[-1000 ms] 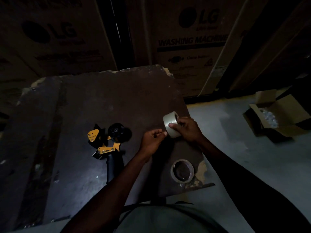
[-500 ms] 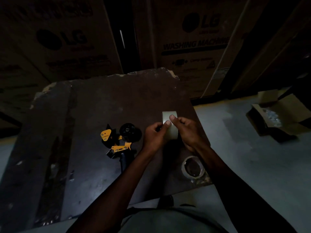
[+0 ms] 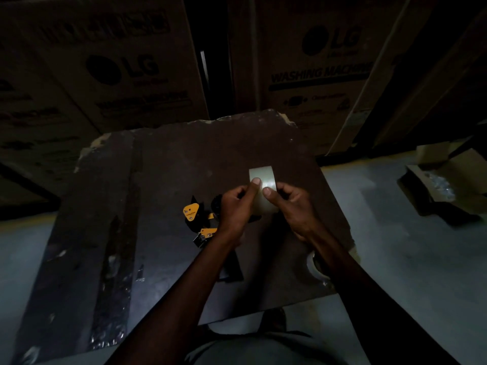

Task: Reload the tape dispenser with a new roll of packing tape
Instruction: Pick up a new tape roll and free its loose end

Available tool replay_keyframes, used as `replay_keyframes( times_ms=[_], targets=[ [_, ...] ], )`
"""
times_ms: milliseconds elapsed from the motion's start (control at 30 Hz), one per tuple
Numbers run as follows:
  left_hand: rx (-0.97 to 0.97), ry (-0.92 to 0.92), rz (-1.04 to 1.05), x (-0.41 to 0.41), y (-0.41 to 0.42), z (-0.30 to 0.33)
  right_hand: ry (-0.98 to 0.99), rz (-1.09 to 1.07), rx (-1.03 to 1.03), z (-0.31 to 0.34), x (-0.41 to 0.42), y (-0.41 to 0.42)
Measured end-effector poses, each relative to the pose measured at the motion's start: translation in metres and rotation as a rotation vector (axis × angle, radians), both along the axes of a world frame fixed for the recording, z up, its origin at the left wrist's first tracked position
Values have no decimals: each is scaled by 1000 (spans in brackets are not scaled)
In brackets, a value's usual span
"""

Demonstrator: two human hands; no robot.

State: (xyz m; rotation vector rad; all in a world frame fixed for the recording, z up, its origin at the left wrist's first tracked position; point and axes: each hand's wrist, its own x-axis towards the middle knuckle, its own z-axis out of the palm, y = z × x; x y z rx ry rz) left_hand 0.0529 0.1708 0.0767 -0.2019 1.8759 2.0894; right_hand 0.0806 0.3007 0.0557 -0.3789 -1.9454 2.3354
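Dark table, both hands gripping tape roll, dispenser beside

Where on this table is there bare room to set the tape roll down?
Bare: the far stretch of the table beyond the tape roll, and the left strip. Crowded: around the tape dispenser under the left hand, and the near-right corner by the empty core.

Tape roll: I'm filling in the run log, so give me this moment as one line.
tape roll: held in left hand and right hand, thumbs on face | dispenser: on table, not loaded
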Motion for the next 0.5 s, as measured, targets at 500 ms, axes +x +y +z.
replay_keyframes(
  times_ms=[500],
  targets=[
    [-5, 168, -55, -1, -40, 1, -48, -120, 8, 16, -22, -37]
  ],
)
